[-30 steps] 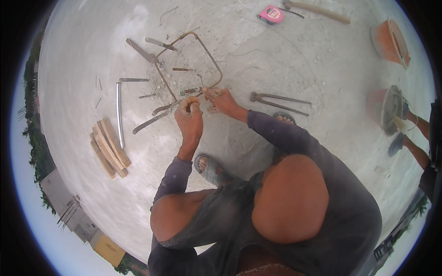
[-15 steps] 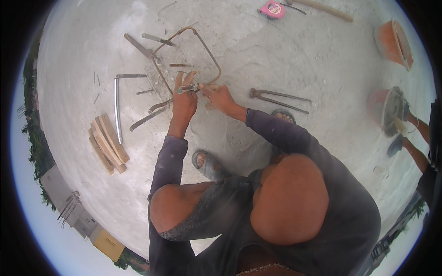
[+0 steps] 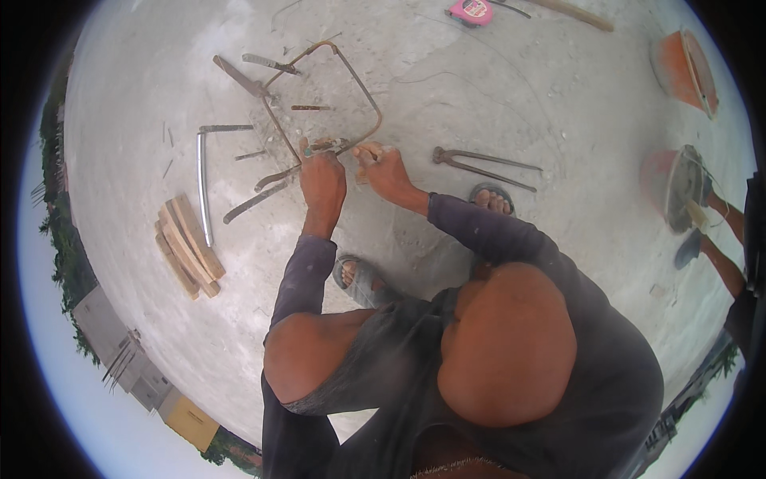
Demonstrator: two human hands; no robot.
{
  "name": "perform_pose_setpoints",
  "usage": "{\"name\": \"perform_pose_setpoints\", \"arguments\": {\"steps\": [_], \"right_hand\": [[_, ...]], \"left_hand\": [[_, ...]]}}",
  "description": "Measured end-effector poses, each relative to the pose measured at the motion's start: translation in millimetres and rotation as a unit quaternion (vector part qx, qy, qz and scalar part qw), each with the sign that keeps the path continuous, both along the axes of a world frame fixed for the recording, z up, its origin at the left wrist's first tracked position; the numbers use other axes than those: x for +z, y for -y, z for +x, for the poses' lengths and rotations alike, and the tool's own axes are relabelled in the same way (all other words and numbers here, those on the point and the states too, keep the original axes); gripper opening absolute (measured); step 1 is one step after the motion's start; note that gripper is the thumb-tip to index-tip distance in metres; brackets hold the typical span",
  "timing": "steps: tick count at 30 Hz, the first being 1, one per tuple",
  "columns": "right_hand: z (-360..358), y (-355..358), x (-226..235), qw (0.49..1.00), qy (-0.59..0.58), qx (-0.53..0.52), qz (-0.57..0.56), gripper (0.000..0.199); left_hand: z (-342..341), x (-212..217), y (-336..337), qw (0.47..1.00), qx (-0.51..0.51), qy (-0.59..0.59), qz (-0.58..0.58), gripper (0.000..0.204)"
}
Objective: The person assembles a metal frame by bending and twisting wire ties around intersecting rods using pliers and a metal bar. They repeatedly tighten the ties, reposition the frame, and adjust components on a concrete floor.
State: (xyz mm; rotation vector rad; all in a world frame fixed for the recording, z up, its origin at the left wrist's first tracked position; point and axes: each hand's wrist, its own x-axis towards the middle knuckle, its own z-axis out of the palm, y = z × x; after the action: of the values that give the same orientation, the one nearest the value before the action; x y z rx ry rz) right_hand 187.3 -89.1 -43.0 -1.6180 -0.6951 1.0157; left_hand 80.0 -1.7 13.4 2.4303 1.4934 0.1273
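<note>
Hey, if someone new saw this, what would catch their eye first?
Probably the bright pink tape measure on the pale ground at the top edge. Next, perhaps the bent brown rod frame by the left hand and right hand. The orange bucket at upper right stands out too.

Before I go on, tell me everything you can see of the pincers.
The pincers look like dark, worn metal, with a small rounded head and two long, thin, nearly straight handles spread in a narrow V. They lie on the grey floor, head toward the right hand, handle ends pointing to the person's right, just beyond the right foot. Neither hand touches them. Whether the jaws meet is too small to tell.
</note>
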Motion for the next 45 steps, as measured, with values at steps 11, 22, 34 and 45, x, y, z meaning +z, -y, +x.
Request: {"name": "perform_pose_setpoints", "arguments": {"steps": [11,22,34,45], "right_hand": [[-5,3,-5,0.999,-0.038,-0.009,-0.002,0.031],[-3,4,-1,0.999,-0.046,-0.008,0.003,0.027],[40,-6,1,0.992,-0.096,0.072,0.042,0.019],[32,2,19,0.983,-0.148,0.102,-0.028,0.02]], "left_hand": [[-2,12,33,0.995,0.023,0.082,0.041,0.028],[-15,31,8,0.951,0.172,0.151,-0.207,0.036],[-19,33,7,0.984,0.066,-0.079,-0.146,0.024],[20,56,11,0.777,0.389,0.184,-0.459,0.021]]}}
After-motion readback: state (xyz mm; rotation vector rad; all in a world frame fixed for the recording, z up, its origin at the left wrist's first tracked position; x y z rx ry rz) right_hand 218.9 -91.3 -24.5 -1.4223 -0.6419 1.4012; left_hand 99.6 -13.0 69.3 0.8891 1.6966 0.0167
